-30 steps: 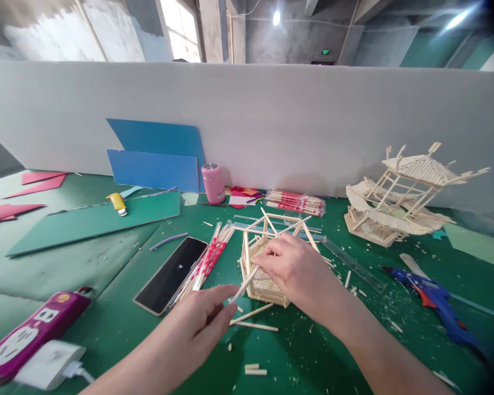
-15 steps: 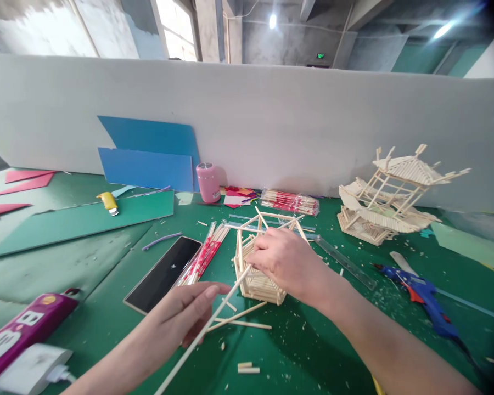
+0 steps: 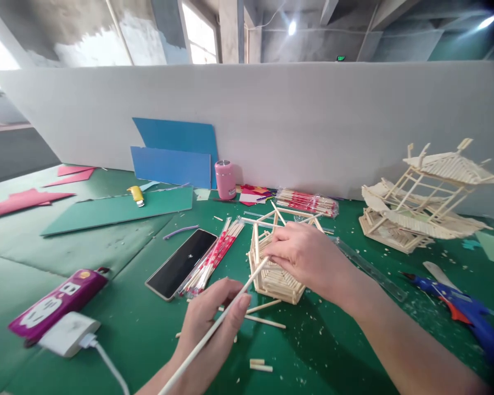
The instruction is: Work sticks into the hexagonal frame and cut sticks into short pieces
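Observation:
A long thin wooden stick [image 3: 214, 331] slants from the lower edge up to a small six-sided frame of glued sticks [image 3: 279, 289]. My right hand [image 3: 308, 258] pinches its upper end, right in front of the frame, and hides part of the frame's top. Farther down, the stick runs between the thumb and forefinger of my left hand [image 3: 209, 323], which are closed around it. Loose sticks [image 3: 265, 321] lie on the green table below the frame, with two short cut pieces [image 3: 261, 365] nearer me.
Left of the frame are packed sticks [image 3: 220, 252], a phone [image 3: 181, 264] and a purple power bank-like block [image 3: 60, 302] with a white charger [image 3: 69, 333]. A pink flask [image 3: 225, 181] stands behind. To the right are a stick pavilion [image 3: 424, 197], a ruler [image 3: 370, 269] and a blue glue gun [image 3: 456, 304].
My left hand has moved up and turned, its thumb and forefinger closing around the stick. My right hand keeps its pinch by the frame. The whole view has shifted left.

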Motion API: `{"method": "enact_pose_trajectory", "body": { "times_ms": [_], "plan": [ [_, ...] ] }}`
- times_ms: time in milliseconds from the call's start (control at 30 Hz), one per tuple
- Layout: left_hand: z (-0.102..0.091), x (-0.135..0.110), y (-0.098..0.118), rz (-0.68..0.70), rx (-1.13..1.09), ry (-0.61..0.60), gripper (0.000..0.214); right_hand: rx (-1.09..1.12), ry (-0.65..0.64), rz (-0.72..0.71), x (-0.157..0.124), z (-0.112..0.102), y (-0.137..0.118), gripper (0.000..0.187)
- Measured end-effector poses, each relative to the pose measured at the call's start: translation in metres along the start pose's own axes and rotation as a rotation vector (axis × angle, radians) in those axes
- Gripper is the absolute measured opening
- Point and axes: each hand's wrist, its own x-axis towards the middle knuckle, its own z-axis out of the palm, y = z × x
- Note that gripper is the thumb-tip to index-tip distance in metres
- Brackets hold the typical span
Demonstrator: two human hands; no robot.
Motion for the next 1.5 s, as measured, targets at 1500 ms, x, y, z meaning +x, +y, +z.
{"method": "enact_pose_trajectory", "body": {
  "times_ms": [1500],
  "plan": [
    [0.005,-0.017,-0.012,-0.119,-0.358,0.084,0.027,2.069,0.263,0.97,-0.036,0.065,-0.088,0.028]
  ]
}}
